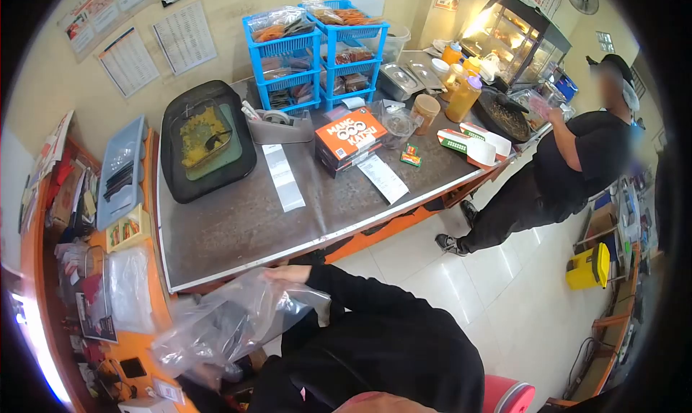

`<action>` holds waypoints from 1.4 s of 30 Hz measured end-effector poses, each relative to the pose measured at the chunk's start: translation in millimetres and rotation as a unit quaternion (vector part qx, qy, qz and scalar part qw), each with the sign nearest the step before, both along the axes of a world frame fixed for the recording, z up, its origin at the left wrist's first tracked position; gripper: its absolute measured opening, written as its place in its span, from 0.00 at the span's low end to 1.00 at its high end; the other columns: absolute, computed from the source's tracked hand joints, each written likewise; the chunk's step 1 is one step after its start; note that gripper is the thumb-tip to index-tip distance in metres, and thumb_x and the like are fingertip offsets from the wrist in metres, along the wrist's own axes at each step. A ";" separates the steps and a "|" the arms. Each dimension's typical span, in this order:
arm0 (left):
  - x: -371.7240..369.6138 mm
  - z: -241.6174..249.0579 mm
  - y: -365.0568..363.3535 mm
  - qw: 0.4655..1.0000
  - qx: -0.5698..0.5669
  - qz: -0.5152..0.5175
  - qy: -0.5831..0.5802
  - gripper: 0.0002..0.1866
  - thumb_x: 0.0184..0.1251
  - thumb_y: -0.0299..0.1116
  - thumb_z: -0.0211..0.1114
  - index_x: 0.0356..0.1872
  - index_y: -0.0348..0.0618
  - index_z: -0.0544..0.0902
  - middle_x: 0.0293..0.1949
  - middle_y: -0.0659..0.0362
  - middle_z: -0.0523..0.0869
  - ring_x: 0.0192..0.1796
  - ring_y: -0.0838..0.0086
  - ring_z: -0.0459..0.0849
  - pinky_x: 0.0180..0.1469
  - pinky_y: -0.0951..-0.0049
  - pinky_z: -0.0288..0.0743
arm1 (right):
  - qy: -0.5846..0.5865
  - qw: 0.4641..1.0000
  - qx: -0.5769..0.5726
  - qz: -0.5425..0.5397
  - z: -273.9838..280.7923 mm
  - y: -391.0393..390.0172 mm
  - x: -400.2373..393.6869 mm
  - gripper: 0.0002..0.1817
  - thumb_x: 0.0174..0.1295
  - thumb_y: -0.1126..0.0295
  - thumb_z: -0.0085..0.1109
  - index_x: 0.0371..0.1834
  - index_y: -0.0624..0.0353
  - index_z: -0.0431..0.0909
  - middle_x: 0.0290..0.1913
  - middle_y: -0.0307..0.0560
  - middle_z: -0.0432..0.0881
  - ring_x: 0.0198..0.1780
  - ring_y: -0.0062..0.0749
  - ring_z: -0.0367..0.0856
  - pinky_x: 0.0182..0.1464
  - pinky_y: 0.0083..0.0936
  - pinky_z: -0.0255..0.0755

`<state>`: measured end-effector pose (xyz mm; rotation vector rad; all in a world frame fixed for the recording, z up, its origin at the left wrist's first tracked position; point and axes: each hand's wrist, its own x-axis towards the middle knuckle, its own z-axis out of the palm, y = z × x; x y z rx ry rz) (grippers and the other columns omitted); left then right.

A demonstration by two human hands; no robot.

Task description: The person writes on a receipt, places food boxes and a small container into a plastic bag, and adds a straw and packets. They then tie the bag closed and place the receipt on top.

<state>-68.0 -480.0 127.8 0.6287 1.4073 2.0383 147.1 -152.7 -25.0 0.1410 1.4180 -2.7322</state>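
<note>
A large clear plastic bag (231,316) hangs between my hands at the table's near left corner, crumpled and partly spread. My right hand (288,274) is closed on its upper edge, with a black sleeve behind it. Lower down, my left hand (207,374) is at the bag's bottom end, blurred and partly covered by the plastic, so its fingers do not show clearly. Beside the bag on the left, a stack of flat clear plastic bags (130,290) lies on the orange counter (140,339).
On the dark table (223,233) are a black tray (241,175) of yellow food, a tape dispenser (281,130), an orange box (352,139), receipts and sauce bottles. Blue tiered baskets (285,56) stand behind. A co-worker in black (577,146) stands at the right end.
</note>
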 end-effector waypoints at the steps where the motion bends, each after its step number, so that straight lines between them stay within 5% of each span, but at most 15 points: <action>1: 29.6 -8.2 28.5 0.995 0.091 0.014 -0.036 0.37 0.50 0.61 0.54 0.55 0.41 0.68 0.51 0.46 0.70 0.52 0.63 0.71 0.56 0.61 0.63 | -0.006 1.000 -0.019 0.008 3.8 0.3 15.6 0.28 0.68 0.49 0.40 0.59 0.63 0.68 0.56 0.43 0.73 0.50 0.26 0.74 0.52 0.26 0.69; 5: 84.2 -35.9 97.8 0.944 0.280 -0.115 -0.129 0.50 0.49 0.74 0.51 0.65 0.43 0.62 0.63 0.40 0.64 0.61 0.59 0.68 0.63 0.55 0.59 | -0.135 0.989 -0.054 -0.027 -3.2 2.8 43.7 0.29 0.68 0.49 0.40 0.61 0.61 0.66 0.58 0.44 0.71 0.54 0.29 0.72 0.59 0.27 0.63; 8: 58.2 -74.6 93.0 0.889 0.294 -0.279 -0.213 0.57 0.47 0.79 0.42 0.71 0.48 0.43 0.71 0.45 0.42 0.70 0.52 0.49 0.69 0.48 0.42 | -0.148 0.978 -0.139 -0.041 -33.9 -7.4 26.4 0.30 0.68 0.46 0.37 0.63 0.58 0.62 0.57 0.45 0.73 0.49 0.25 0.75 0.47 0.22 0.70; 11: 46.1 -106.8 71.6 0.896 0.182 -0.224 -0.339 0.56 0.48 0.78 0.42 0.71 0.47 0.47 0.71 0.46 0.47 0.70 0.53 0.51 0.69 0.48 0.43 | -0.171 0.980 -0.101 -0.016 13.2 -28.4 9.8 0.35 0.60 0.36 0.39 0.58 0.54 0.67 0.41 0.41 0.76 0.36 0.20 0.74 0.35 0.16 0.68; 15: 80.5 -140.2 27.5 0.870 0.134 -0.187 -0.436 0.42 0.61 0.62 0.47 0.68 0.39 0.54 0.68 0.51 0.58 0.68 0.61 0.58 0.70 0.63 0.48 | -0.126 0.992 -0.006 -0.026 12.4 -54.2 -33.3 0.36 0.58 0.33 0.42 0.56 0.52 0.70 0.28 0.35 0.76 0.29 0.16 0.72 0.30 0.16 0.66; 16: 59.5 -203.5 4.1 0.928 -0.003 -0.189 -0.320 0.37 0.61 0.46 0.56 0.68 0.39 0.55 0.65 0.52 0.62 0.65 0.66 0.63 0.68 0.68 0.54 | -0.140 0.989 0.025 -0.047 -1.2 -55.5 -44.5 0.34 0.58 0.36 0.46 0.53 0.54 0.73 0.31 0.34 0.78 0.34 0.15 0.73 0.35 0.15 0.66; 19: 50.8 -180.9 -10.9 0.903 -0.211 -0.337 -0.165 0.38 0.57 0.33 0.61 0.68 0.39 0.54 0.60 0.54 0.68 0.60 0.69 0.68 0.62 0.72 0.61 | -0.061 0.992 0.095 0.059 70.5 -57.9 -42.3 0.25 0.65 0.49 0.47 0.50 0.60 0.75 0.35 0.32 0.79 0.37 0.13 0.72 0.40 0.16 0.68; 20: 49.9 -161.2 -9.7 0.907 -0.257 -0.304 -0.135 0.28 0.56 0.27 0.62 0.60 0.39 0.67 0.49 0.58 0.76 0.51 0.72 0.74 0.53 0.73 0.67 | -0.088 0.977 0.191 0.042 82.7 -53.5 -42.1 0.19 0.64 0.55 0.53 0.43 0.62 0.79 0.35 0.33 0.79 0.37 0.14 0.72 0.40 0.16 0.68; 23: -7.4 -166.8 -31.7 0.847 -0.363 -0.368 -0.125 0.11 0.58 0.28 0.61 0.43 0.40 0.77 0.38 0.61 0.79 0.39 0.75 0.78 0.43 0.77 0.70 | -0.019 0.969 0.226 0.095 123.4 -28.5 -39.9 0.14 0.60 0.63 0.59 0.42 0.62 0.80 0.31 0.36 0.80 0.30 0.18 0.74 0.33 0.18 0.70; 27: -48.4 -105.9 -51.2 0.935 -0.206 -0.272 -0.102 0.04 0.59 0.29 0.59 0.32 0.41 0.77 0.33 0.61 0.80 0.30 0.75 0.77 0.33 0.82 0.70 | 0.038 0.935 0.354 0.006 154.7 -13.8 -41.0 0.12 0.63 0.63 0.55 0.39 0.61 0.79 0.28 0.34 0.77 0.28 0.17 0.73 0.33 0.16 0.70; 34: -92.5 -166.3 -49.3 0.920 0.111 0.014 -0.375 0.16 0.64 0.38 0.50 0.45 0.38 0.76 0.43 0.52 0.79 0.47 0.65 0.77 0.51 0.66 0.71 | -0.078 0.951 0.036 -0.296 131.7 -31.8 -73.3 0.20 0.65 0.54 0.51 0.44 0.63 0.74 0.32 0.41 0.79 0.35 0.21 0.78 0.39 0.20 0.73; 37: -84.1 -173.7 -39.4 0.936 0.230 -0.024 -0.265 0.22 0.60 0.47 0.52 0.45 0.39 0.75 0.44 0.46 0.77 0.51 0.55 0.75 0.53 0.55 0.67 | 0.123 0.863 0.428 -0.241 77.4 -7.2 -76.3 0.29 0.60 0.46 0.53 0.48 0.64 0.69 0.34 0.47 0.80 0.34 0.28 0.80 0.38 0.25 0.76; 38: -70.9 -149.9 -30.7 0.929 0.240 -0.033 -0.279 0.27 0.60 0.52 0.51 0.50 0.39 0.72 0.51 0.47 0.72 0.55 0.54 0.71 0.57 0.52 0.63 | 0.033 0.967 0.124 -0.222 100.8 -13.5 -78.4 0.31 0.58 0.42 0.53 0.46 0.63 0.72 0.32 0.48 0.79 0.34 0.31 0.80 0.38 0.26 0.76; 39: -58.7 -123.6 -18.1 0.922 0.253 -0.042 -0.290 0.33 0.59 0.57 0.50 0.55 0.39 0.68 0.57 0.48 0.68 0.59 0.54 0.67 0.61 0.49 0.58 | -0.075 0.964 -0.186 -0.176 129.4 -18.0 -80.9 0.33 0.56 0.38 0.53 0.43 0.62 0.75 0.30 0.49 0.79 0.35 0.34 0.80 0.38 0.27 0.75; 42: -31.6 -73.2 -13.6 0.871 0.283 -0.008 -0.402 0.44 0.54 0.67 0.49 0.62 0.38 0.62 0.64 0.46 0.61 0.65 0.48 0.60 0.65 0.43 0.51 | -0.116 0.967 -0.110 -0.199 119.8 -12.6 -83.1 0.32 0.61 0.42 0.47 0.44 0.67 0.75 0.34 0.55 0.80 0.37 0.37 0.81 0.41 0.29 0.75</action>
